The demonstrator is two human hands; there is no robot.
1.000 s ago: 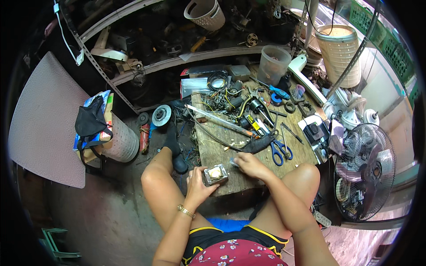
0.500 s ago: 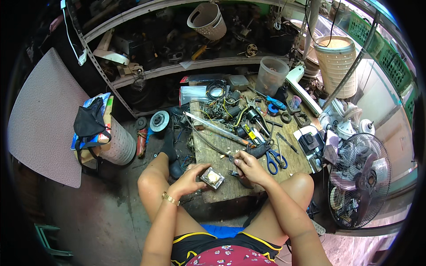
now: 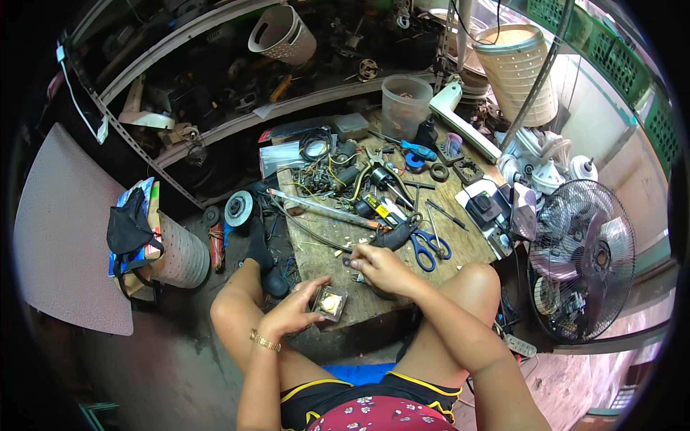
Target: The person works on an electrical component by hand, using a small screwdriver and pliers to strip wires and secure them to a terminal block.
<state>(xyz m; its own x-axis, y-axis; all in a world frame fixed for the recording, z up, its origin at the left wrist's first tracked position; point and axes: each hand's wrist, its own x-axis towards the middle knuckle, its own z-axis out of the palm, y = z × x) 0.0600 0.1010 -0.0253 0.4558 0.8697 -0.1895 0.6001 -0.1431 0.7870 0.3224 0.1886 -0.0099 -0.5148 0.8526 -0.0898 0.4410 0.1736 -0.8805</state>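
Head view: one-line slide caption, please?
Left hand holds a clear box at the edge of a cluttered wooden table; right hand pinches a small dark piece.

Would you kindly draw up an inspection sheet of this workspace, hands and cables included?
Surface: worn wooden board, pale scraps scattered on it.
Items in hand: small boxy piece with a pale-yellow centre; small dark item, too small to identify.
Clutter: heap of metal parts, blue-handled scissors and blue screwdriver share the board.
Hands: left hand holds the boxy piece at the board's near edge; right hand pinches the dark item.
Cables: coiled black cable toward the far side; white power strip beside the person's right leg.
Surroundings: shelf beyond, caged fan at right, perforated bin at left.
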